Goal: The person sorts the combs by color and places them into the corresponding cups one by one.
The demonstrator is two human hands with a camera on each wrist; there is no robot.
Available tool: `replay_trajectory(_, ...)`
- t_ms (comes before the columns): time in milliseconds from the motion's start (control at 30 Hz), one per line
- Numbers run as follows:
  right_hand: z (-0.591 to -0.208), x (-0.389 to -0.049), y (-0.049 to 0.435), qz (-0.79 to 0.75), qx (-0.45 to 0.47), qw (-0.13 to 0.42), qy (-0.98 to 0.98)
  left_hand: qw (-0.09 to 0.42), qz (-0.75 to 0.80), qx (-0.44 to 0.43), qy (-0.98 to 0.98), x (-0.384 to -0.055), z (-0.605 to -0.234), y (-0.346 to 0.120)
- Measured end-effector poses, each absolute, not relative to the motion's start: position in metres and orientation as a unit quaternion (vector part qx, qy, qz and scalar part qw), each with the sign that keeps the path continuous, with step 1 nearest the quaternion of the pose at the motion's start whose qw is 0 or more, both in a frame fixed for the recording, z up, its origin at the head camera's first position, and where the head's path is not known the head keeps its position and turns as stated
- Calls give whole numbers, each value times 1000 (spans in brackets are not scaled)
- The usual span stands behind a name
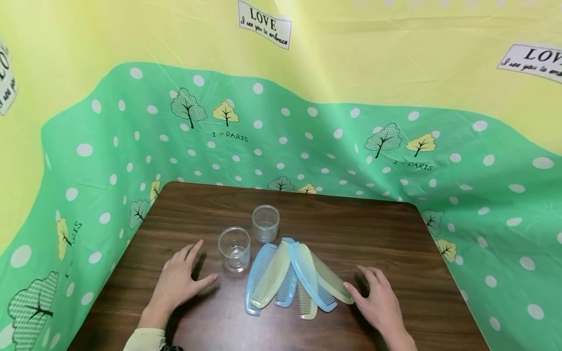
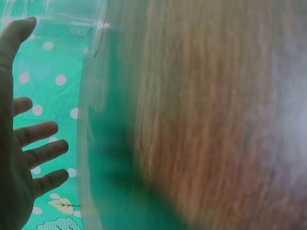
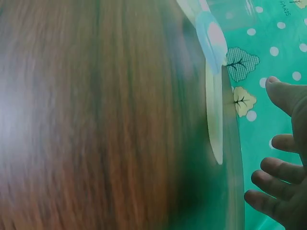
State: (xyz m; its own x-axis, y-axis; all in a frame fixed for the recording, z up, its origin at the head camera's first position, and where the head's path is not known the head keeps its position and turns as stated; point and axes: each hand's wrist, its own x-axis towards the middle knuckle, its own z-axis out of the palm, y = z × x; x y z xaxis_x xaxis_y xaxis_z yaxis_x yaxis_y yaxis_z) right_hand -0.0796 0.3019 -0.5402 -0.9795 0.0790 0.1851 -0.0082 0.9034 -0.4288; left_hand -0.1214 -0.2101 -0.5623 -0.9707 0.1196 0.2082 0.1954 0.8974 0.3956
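While both my hands hold nothing, six combs lie between them on the tabletop (image 1: pixel 373 229): three blue, three pale yellow, overlapped in a fan, far ends bunched, near ends splayed toward me. Left hand (image 1: pixel 176 280): fingers straight-ish, thumb well apart from them, pointing at the fan. Nearest thing to it is the near glass cup (image 1: pixel 234 248), upright, ahead and to the right of its thumb, not touching in the head view. Far glass cup (image 1: pixel 265 224), also upright, sits beyond that one, farther right of the left hand. Leftmost blue comb (image 1: pixel 251 280) is right of my left thumb, with bare wood between. Right hand (image 1: pixel 378 303): fingers relaxed, thumb apart, tip right by the end of the rightmost pale yellow comb (image 1: pixel 332 286); can't tell if there's contact. Pale sleeve (image 1: pixel 145 339) behind the left hand. Polka-dot green and yellow cloth (image 1: pixel 307 126) hangs past the tabletop, ahead of both hands.
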Motion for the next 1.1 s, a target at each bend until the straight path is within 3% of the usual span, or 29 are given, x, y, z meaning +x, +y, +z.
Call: replay_trajectory(1100, -556, -62, 263, 276, 11, 50, -960, 87, -325, -90, -938, -124, -563, -177)
